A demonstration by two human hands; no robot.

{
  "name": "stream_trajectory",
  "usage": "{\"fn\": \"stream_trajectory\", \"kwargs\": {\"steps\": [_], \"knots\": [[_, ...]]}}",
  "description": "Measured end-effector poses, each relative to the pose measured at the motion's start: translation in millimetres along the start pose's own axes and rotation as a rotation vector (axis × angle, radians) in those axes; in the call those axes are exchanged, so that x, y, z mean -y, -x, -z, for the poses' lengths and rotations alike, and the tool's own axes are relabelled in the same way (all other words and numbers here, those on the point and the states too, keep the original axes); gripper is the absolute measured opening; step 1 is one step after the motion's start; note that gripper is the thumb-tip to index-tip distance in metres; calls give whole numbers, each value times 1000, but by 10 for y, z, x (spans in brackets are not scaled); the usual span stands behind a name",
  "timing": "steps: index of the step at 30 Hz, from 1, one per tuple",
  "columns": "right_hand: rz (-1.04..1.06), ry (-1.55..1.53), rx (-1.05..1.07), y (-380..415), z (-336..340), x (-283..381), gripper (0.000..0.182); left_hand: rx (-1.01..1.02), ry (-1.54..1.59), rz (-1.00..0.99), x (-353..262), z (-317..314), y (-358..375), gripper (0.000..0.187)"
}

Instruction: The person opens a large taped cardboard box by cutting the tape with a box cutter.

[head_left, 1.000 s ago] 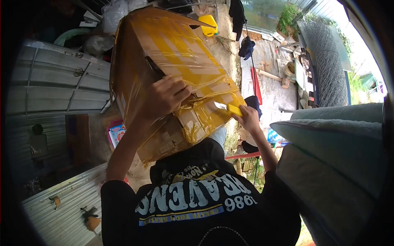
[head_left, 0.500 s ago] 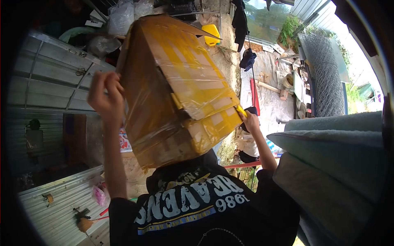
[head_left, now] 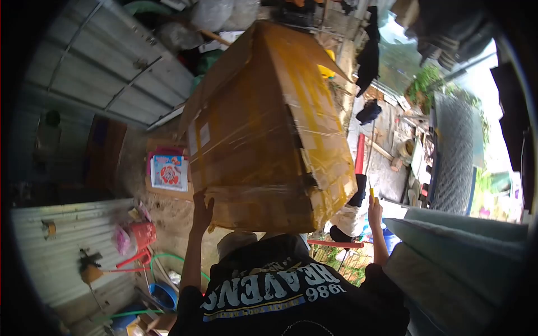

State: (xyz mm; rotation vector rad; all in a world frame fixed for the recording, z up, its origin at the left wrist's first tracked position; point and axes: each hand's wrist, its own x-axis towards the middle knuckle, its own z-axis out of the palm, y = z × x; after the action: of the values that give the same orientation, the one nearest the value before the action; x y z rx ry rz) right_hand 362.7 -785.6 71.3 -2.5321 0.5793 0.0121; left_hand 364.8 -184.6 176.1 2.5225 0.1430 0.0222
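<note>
The taped carton (head_left: pixel 252 168) is before a black shirt (head_left: pixel 269 294) reading "HEAVEN" and "1986"; left hand (head_left: pixel 202 214) at its edge, fingers apart; right hand (head_left: pixel 375 210) clamped on a yellow cutter (head_left: pixel 371 194)

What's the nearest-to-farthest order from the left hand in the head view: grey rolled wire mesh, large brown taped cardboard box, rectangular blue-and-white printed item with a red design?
From the left hand:
1. Cardboard box: at the fingers, rightward.
2. Printed item: up and left.
3. Wire mesh: far right.
</note>
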Motion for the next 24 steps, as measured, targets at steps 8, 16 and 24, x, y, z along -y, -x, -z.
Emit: {"fn": "stream_trajectory", "kwargs": {"steps": [8,16,24], "knots": [[-45,-77,32,-815,-206,893,44,50,290,493,1019,-147,503,40],[24,191,-69,-1617,-457,2,42,-11,426,602,1867,-248,250,42],[-36,216,-5,-908,148,537,42,8,498,616,2133,-1188,-163,42]]}}
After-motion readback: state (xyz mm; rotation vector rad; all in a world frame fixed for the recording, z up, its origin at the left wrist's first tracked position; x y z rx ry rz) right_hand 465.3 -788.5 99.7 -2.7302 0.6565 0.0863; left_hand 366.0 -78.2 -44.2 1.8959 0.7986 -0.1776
